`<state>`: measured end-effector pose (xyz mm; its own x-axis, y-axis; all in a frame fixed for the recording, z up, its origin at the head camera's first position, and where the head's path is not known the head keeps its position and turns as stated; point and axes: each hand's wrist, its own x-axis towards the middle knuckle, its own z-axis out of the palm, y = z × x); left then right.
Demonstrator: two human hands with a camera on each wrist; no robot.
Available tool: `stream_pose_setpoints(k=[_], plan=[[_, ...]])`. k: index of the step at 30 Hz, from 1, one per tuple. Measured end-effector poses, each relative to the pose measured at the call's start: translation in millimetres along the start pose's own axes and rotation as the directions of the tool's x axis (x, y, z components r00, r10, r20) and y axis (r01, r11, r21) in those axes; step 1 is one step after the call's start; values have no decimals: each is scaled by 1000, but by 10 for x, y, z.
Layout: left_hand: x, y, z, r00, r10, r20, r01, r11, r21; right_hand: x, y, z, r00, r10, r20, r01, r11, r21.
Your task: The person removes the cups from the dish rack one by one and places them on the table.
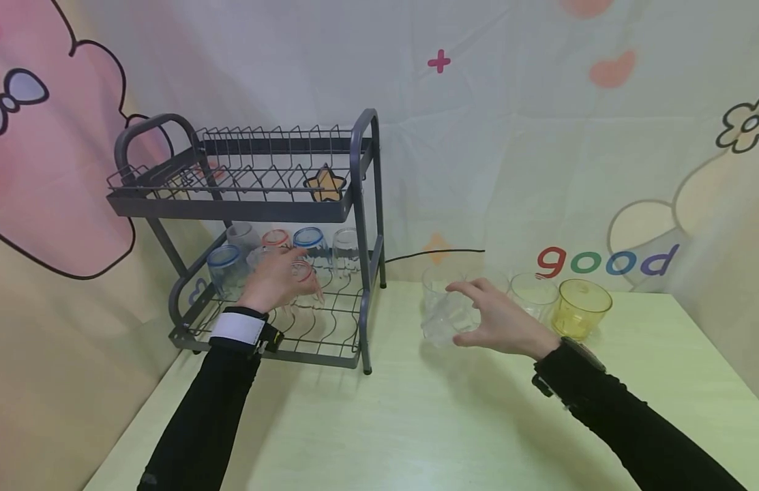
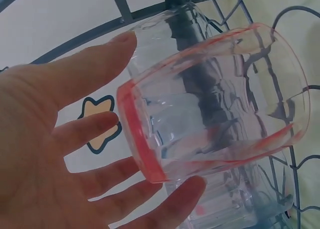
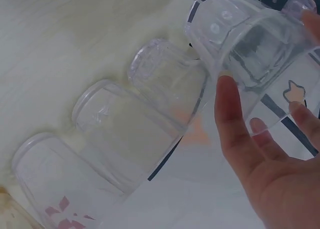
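Observation:
My left hand point(image 1: 273, 278) reaches into the rack's lower tier, fingers spread beside an upside-down clear glass with a red base point(image 2: 215, 104). In the left wrist view the thumb stands apart from this glass and fingertips are right at its base. Over the table, my right hand point(image 1: 500, 315) holds a clear drinking glass point(image 1: 443, 322), tilted, between curved thumb and fingers. Behind and right of it stand clear glasses point(image 3: 122, 134) and a yellow glass point(image 1: 580, 308).
A two-tier dark metal dish rack point(image 1: 232, 208) stands at the left. Its lower tier carries several upturned glasses, among them a blue-based glass point(image 1: 310, 245) and a plain glass point(image 1: 346, 249). A printed cloth point(image 1: 465, 136) hangs behind the table point(image 1: 428, 423).

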<state>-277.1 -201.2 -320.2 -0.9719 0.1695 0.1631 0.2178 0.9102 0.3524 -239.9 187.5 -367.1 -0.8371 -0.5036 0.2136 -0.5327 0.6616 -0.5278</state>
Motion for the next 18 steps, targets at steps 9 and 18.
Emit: stream_pose_setpoints(k=[9, 18], plan=[[88, -25, 26, 998, 29, 55, -33, 997, 71, 97, -19, -68, 998, 0, 61, 6, 995, -97], [151, -31, 25, 990, -2, 138, -10, 996, 89, 233, -20, 2, 991, 57, 122, -40, 990, -136]])
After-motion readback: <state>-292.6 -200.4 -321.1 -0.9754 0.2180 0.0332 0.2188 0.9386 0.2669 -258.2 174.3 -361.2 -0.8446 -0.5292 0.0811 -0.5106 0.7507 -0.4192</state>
